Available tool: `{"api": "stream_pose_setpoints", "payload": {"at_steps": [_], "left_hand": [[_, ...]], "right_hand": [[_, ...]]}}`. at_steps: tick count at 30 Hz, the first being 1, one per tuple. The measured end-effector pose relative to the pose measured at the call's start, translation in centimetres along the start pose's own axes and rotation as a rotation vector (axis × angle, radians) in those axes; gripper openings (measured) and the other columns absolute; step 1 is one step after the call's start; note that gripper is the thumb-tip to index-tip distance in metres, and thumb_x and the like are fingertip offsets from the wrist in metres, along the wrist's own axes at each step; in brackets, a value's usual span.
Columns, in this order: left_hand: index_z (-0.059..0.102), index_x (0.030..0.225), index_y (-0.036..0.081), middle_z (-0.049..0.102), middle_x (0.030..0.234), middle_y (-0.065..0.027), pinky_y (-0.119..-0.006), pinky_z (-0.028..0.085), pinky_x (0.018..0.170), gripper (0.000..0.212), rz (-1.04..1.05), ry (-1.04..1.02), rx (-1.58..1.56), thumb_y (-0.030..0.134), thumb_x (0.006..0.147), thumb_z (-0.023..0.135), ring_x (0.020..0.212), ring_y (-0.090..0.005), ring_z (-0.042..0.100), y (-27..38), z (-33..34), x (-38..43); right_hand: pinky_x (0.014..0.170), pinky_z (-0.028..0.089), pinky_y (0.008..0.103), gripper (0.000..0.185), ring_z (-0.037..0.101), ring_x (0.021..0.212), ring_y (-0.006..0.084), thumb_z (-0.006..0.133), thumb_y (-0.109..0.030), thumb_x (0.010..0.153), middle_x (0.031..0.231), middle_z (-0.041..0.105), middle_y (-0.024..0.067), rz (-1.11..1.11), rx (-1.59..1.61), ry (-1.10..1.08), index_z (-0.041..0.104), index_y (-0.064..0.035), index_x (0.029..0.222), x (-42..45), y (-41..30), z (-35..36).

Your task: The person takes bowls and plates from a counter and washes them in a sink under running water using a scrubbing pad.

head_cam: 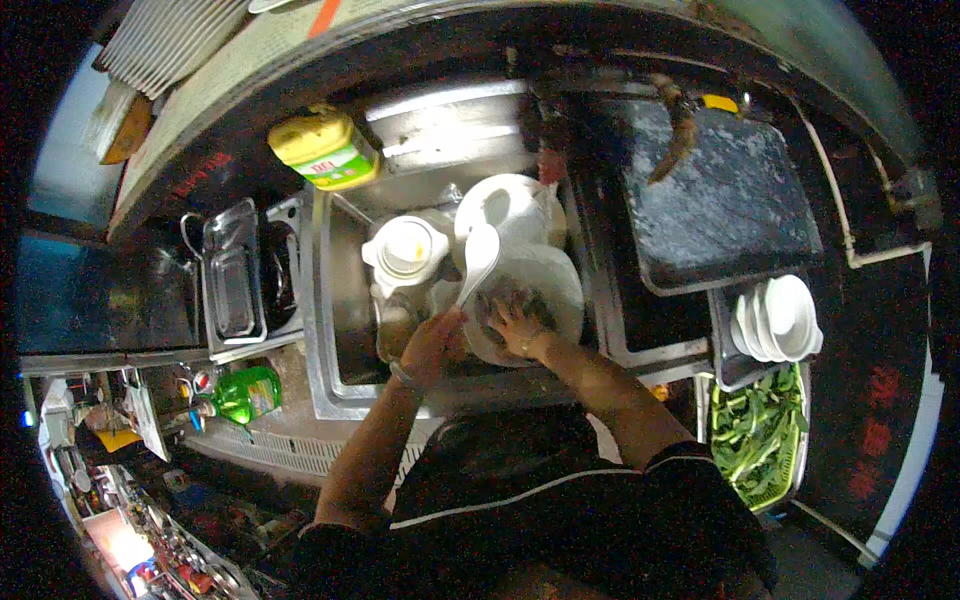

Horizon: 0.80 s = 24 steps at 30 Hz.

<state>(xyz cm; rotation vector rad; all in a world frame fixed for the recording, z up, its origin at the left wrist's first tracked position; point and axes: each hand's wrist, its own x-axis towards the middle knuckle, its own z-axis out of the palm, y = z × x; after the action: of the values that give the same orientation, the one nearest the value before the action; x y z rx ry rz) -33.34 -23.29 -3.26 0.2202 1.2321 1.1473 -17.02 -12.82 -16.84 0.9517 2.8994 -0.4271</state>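
A white spoon [482, 251] is gripped by its handle in my left hand [435, 341], above a metal sink [341, 300]. My right hand [517, 322] reaches, fingers spread, into a large round basin [562, 281] of cloudy water; what lies under the fingers cannot be made out. Behind the basin sits a white round dish [510, 191], partly covered by the spoon. To the left, white lugged bowls [405, 251] stand in the sink, with a dim container [397, 326] just nearer to me.
A yellow jug [326, 150] stands behind the sink. Metal trays [236, 277] lie left, above a green bottle [247, 395]. On the right are a dark board-like slab [720, 202], stacked white bowls [787, 319] and a basket of leafy greens [757, 442]. White plates [176, 41] are stacked far left.
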Motion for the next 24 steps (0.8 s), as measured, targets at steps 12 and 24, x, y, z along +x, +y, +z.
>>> {"api": "stream_pose_setpoints", "payload": {"at_steps": [12,24], "left_hand": [[0.053,0.1,0.007,0.055,0.084,-0.0043,-0.029,0.046,0.06,0.025,0.464,0.043,0.721,0.021,0.081,0.059,0.07,-0.0167,0.054,-10.9,2.4,12.8],[0.056,0.102,0.006,0.059,0.096,-0.0129,-0.035,0.05,0.068,0.027,0.529,-0.407,1.689,0.019,0.079,0.055,0.085,-0.026,0.059,2.3,0.8,5.4]], "right_hand": [[0.097,0.032,0.0382,0.058,0.041,0.116,0.0268,0.052,-0.038,0.085,0.127,0.042,0.0128,0.388,2.065,0.394,0.034,-0.0044,0.13,1.2,1.9,2.1],[0.091,0.039,0.0357,0.056,0.048,0.111,0.024,0.062,-0.001,0.068,0.123,0.049,0.0089,-0.323,0.82,-0.233,0.048,-0.0105,0.122,5.6,7.4,-12.3]]}}
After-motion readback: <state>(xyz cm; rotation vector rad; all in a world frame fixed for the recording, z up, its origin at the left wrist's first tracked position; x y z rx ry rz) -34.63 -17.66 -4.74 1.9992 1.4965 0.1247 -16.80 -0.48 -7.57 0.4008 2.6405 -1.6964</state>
